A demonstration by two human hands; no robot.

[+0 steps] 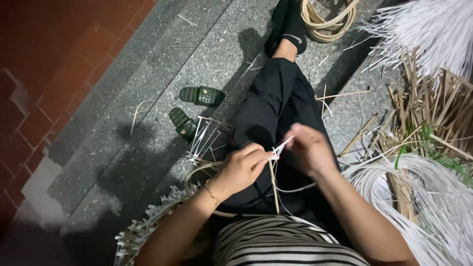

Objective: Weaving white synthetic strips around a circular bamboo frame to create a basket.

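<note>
— Where are the hands?
— Both meet mid-frame. The left hand [242, 167] comes in from seven o'clock, fingers curled, thumb and forefinger pinched shut.
— And the other?
— The right hand [310, 150] enters from five o'clock, its grip pinched tight too, fingertips nearly touching the left's.

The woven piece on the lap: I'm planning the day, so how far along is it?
Done: a short woven rim with upright strip ends. In hand: the left hand and right hand pinch a white strip. Left: much, seemingly; loose white strips and tan strips lie unused.
</note>
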